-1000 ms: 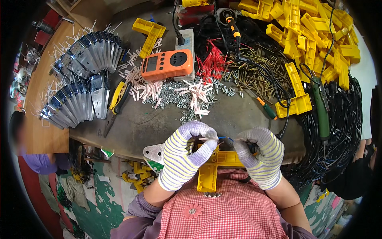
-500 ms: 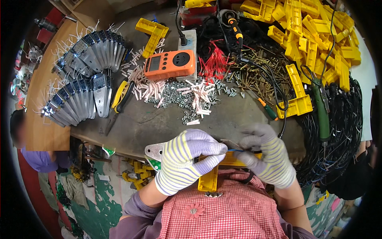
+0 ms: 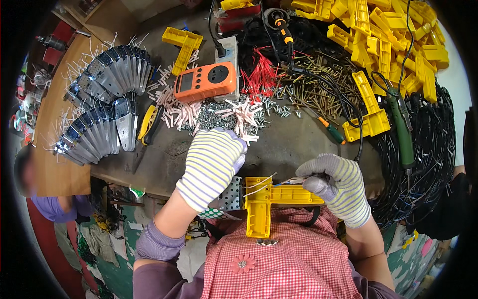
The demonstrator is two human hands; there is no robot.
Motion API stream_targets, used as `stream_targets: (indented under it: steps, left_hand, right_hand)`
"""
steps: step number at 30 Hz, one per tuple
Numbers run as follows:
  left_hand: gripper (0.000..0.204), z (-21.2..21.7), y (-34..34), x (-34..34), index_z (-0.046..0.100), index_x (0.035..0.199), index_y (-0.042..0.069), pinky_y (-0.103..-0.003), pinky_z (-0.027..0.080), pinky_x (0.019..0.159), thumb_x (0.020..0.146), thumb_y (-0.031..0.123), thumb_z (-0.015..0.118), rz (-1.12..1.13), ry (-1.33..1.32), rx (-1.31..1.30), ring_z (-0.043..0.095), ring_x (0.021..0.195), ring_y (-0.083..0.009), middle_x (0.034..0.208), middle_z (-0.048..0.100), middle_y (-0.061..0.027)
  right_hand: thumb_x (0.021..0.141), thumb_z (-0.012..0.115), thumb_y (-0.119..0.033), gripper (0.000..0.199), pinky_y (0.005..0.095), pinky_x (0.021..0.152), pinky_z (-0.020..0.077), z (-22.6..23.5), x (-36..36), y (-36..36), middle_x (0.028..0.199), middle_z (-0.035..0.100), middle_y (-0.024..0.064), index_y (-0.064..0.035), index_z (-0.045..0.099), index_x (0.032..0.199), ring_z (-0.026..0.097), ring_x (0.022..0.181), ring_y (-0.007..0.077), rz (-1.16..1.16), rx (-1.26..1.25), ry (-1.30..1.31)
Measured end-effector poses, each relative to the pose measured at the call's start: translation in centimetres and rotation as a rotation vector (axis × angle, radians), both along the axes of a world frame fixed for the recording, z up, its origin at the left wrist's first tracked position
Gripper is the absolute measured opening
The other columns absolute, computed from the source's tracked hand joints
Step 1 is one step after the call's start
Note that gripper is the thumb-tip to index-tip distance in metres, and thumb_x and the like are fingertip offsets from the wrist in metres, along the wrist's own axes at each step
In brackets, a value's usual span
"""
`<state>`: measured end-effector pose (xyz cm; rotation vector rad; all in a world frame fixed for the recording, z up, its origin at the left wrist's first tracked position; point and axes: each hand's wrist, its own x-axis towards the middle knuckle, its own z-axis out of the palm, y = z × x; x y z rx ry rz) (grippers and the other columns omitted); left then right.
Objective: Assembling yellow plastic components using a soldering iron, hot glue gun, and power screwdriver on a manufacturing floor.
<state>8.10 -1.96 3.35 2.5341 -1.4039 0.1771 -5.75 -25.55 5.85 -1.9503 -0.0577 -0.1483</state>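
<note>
My left hand (image 3: 211, 167), in a striped knit glove, reaches over the near edge of a pile of small metal nuts (image 3: 214, 118) and pale short sleeves (image 3: 244, 115). Its fingers are curled, and whatever they pinch is hidden. Thumb and fingers of my gloved right hand (image 3: 338, 189) are closed on thin wires (image 3: 295, 181), one of them blue. Below the wires, against the apron, lies a yellow T-shaped plastic housing (image 3: 259, 217). A perforated metal plate (image 3: 232, 195) sits at its left, under my left wrist, and white wires (image 3: 259, 188) stick out over the housing.
Fanned metal plates with wires (image 3: 97, 122) lie left, beside yellow-handled pliers (image 3: 149, 124). An orange meter (image 3: 205, 82) leans on a power strip (image 3: 228, 55). Right are long screws (image 3: 328, 84), a screwdriver (image 3: 331, 130), a green electric tool (image 3: 404, 134), black cables (image 3: 433, 144) and heaped yellow housings (image 3: 393, 40).
My left hand has left the wires and moved up to the pile of nuts and sleeves. My right hand stays near the housing, still pinching wires. The housing and plate are now more exposed.
</note>
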Motion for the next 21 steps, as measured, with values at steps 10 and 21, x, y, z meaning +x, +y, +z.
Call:
stream_targets:
  steps: [10,21]
  left_hand:
    - [0.011,-0.5,-1.9,0.7,0.066,0.079,0.009,-0.042,0.048,0.067,0.075,0.019,0.066,0.081,-0.11,0.284,0.063,0.076,-0.0278,0.077,0.064,-0.0091]
    - [0.022,0.9,-1.2,-5.8,0.059,0.099,0.004,-0.029,0.051,0.08,0.082,-0.008,0.066,0.002,1.014,-1.019,0.062,0.086,-0.015,0.094,0.064,-0.0072]
  right_hand:
    - [0.087,0.07,-0.013,0.013,0.038,0.07,0.0519,0.9,0.0,1.6,0.086,0.066,0.0134,-0.003,0.071,0.095,0.065,0.078,0.031,0.026,-0.192,-0.088]
    - [0.085,0.071,-0.019,0.013,0.0331,0.061,0.0535,2.2,0.4,2.9,0.08,0.072,0.0111,-0.0084,0.075,0.09,0.069,0.067,0.028,-0.083,-0.132,0.037]
